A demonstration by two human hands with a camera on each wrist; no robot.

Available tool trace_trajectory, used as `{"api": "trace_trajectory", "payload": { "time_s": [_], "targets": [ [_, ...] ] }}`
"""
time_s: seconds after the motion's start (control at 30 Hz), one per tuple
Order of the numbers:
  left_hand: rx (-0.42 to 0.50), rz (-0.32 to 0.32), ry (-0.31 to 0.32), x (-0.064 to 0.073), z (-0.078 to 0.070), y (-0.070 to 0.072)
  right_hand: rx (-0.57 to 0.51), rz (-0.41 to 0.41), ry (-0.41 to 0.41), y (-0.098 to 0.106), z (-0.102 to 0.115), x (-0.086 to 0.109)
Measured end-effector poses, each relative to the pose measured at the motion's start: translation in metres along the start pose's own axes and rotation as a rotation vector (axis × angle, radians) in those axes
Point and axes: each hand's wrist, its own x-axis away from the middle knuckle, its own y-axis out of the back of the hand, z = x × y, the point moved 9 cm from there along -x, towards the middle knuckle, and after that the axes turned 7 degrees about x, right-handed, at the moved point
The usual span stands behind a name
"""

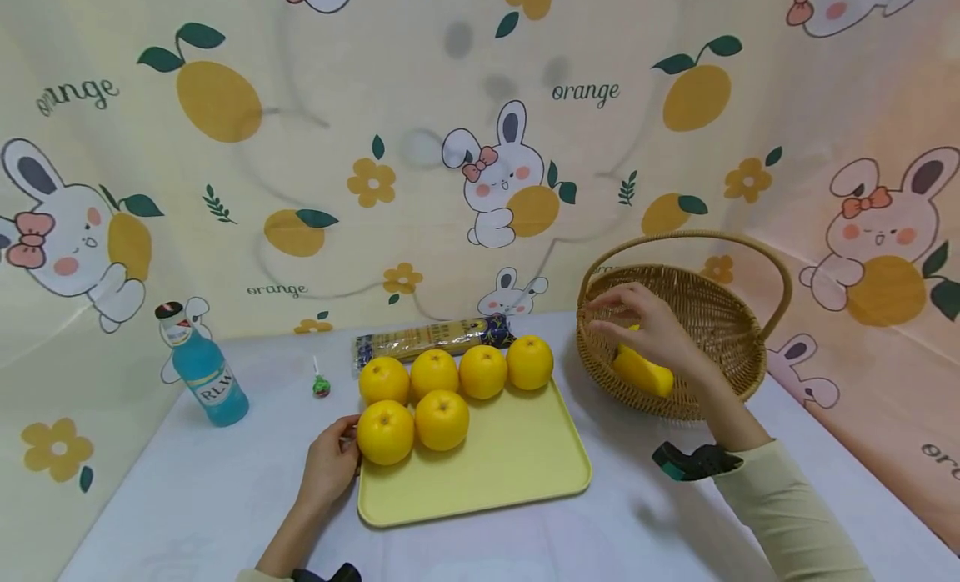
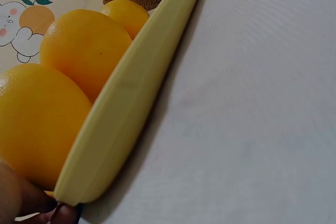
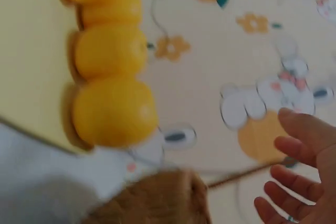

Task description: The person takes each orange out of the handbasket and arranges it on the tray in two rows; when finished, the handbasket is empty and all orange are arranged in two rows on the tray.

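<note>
Several oranges point(image 1: 442, 419) sit on the yellow tray point(image 1: 517, 465), in a back row of them and two in front at the left. My left hand point(image 1: 330, 464) holds the tray's left rim beside the front-left orange point(image 1: 386, 433). In the left wrist view, its fingers point(image 2: 23, 195) pinch the tray's edge point(image 2: 118, 119). Over the wicker basket point(image 1: 723, 315) is my right hand point(image 1: 651, 325), its fingers spread apart and loosely bent, with nothing between them. Below that hand, a long yellow fruit point(image 1: 643, 372) lies in the basket, partly hidden by the hand.
A blue bottle point(image 1: 210, 375) stands tilted in view at the left. Near it lies a small green-wrapped lollipop point(image 1: 321, 387). Behind the tray is a long clear-and-gold packet point(image 1: 427, 340). A printed cloth backdrop point(image 1: 420, 90) rises behind the table. The basket's handle point(image 1: 675, 234) arches upward.
</note>
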Motion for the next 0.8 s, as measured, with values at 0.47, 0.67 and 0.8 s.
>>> {"api": "trace_trajectory", "payload": {
  "time_s": [0.47, 0.67, 0.8],
  "targets": [
    [-0.004, -0.001, 0.004, -0.001, 0.0, 0.002, 0.033, 0.253, -0.375, 0.023, -0.095, -0.003],
    [0.001, 0.003, 0.012, 0.0, -0.001, 0.0, 0.015, 0.319, -0.496, 0.02, -0.122, 0.002],
    [-0.002, 0.003, 0.011, 0.0, -0.001, 0.0, 0.026, 0.334, -0.497, 0.017, -0.131, 0.005]
  ]
}}
